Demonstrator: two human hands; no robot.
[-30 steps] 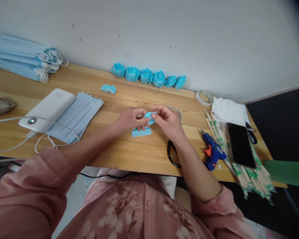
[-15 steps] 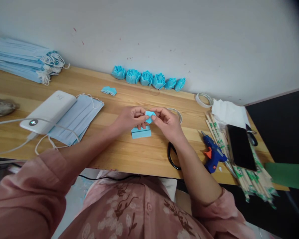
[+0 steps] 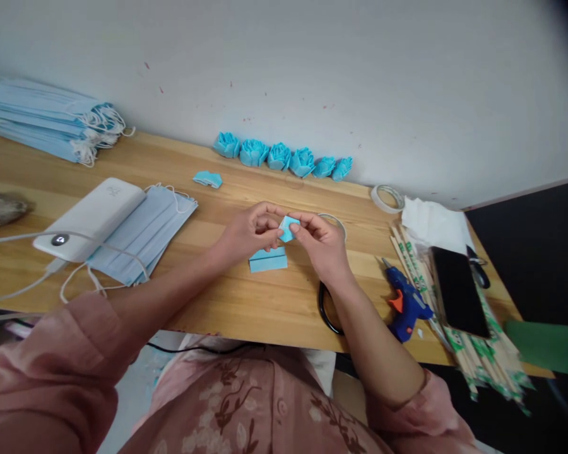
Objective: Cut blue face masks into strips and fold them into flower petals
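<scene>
My left hand [image 3: 247,234] and my right hand [image 3: 320,243] meet above the middle of the wooden table [image 3: 246,302]. Both pinch one small blue folded piece [image 3: 288,228] between thumbs and fingertips. Just below it a stack of blue cut strips [image 3: 267,260] lies on the table. A row of several blue rolled flowers [image 3: 282,158] stands against the wall behind my hands. A loose blue folded bit [image 3: 207,180] lies to the left of them.
Left: a white power bank [image 3: 91,218] on blue face masks [image 3: 139,234], more masks stacked [image 3: 47,123] at the back. Right: blue glue gun [image 3: 406,303], black phone [image 3: 459,291] on chopstick packets [image 3: 483,353], tape rolls [image 3: 387,197], white tissue [image 3: 433,222], black scissors [image 3: 327,309].
The blue piece has been folded smaller and turned between my fingertips. My hands have drawn slightly closer together over the strip stack.
</scene>
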